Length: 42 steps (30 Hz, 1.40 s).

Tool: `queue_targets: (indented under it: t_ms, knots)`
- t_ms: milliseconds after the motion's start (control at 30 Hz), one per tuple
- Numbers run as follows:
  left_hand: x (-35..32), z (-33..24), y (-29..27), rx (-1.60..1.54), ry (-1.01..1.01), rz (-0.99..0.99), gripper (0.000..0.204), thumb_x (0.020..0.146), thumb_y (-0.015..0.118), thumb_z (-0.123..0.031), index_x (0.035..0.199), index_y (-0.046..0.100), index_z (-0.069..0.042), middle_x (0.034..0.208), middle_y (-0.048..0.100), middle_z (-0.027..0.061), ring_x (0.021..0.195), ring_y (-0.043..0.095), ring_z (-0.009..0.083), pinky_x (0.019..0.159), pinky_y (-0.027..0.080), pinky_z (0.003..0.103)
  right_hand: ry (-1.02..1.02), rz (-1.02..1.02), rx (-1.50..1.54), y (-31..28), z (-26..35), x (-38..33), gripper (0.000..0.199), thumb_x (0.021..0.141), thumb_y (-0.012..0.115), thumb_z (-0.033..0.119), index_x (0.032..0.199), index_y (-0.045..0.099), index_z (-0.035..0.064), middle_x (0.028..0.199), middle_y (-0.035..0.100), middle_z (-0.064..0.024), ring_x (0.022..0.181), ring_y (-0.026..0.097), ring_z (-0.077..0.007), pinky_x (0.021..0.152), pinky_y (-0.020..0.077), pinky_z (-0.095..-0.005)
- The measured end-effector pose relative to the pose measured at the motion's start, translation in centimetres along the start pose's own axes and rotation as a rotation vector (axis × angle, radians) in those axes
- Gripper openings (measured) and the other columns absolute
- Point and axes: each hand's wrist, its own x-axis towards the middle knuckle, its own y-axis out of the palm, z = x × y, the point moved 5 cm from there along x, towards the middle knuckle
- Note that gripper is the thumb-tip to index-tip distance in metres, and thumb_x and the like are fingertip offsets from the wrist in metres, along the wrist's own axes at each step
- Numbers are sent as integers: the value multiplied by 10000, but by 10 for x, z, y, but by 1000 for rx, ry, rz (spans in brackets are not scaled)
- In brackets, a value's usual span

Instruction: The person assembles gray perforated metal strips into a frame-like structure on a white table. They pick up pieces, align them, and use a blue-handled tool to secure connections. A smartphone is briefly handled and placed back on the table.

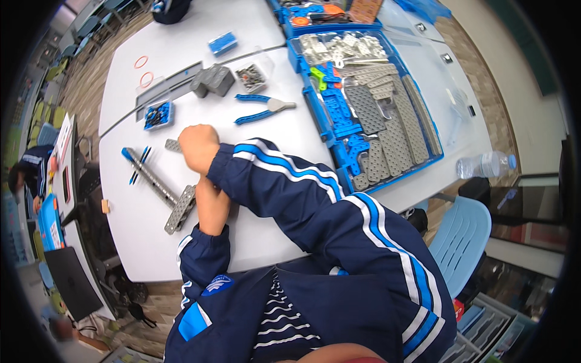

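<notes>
Our right arm (290, 175): sleeved, reaching from four toward ten o'clock. Our right hand (200, 149): curled, fingertips hidden. Our left wrist (213, 215): bare, pointing to twelve. Our left hand (207, 189): mostly hidden.

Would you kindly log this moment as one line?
right hand: curled at grey perforated piece, grip unclear | left hand: mostly hidden, grip unclear | nearby: long grey beam, blue-handled pliers

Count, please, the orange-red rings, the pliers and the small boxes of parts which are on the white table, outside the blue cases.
Orange-red rings: 2
Pliers: 1
Small boxes of parts: 3
Total: 6
</notes>
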Motion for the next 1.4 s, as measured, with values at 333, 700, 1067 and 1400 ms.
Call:
queue_targets:
  t_ms: [333,700,1067,1400]
  knots:
    - [2,-16,-9,-312,-146,-44,406,932,611,-50,1294,441,21,976,612,117,675,648,139,552,510,271,-165,195,126,-37,-31,7,350,586,784,214,811,710,-44,782,684,-257,752,709,-374,666,575,-403]
    - [-2,-5,-3,-540,-148,-31,512,964,620,-152,1367,354,17,1195,540,154,1056,625,203,764,559,300,-285,541,437,-70,-36,-9,374,836,767,249,932,639,-89,751,649,-131,634,670,-188,550,561,-314]
    - [-2,-11,-15,-820,-274,167,408,1054,473,-332,1217,618,13,1027,688,50,928,647,119,822,515,268,-332,461,794,-101,-19,-12,320,876,746,267,989,724,-32,861,701,-75,749,660,-135,653,593,-295]
    - [-4,-29,-21,-1160,-205,302,772,1036,103,-588,1134,590,2,760,622,79,714,616,166,730,502,312,-268,508,1003,-95,-12,-8,364,914,709,318,1060,706,-15,943,701,-64,852,656,-120,689,563,-257]
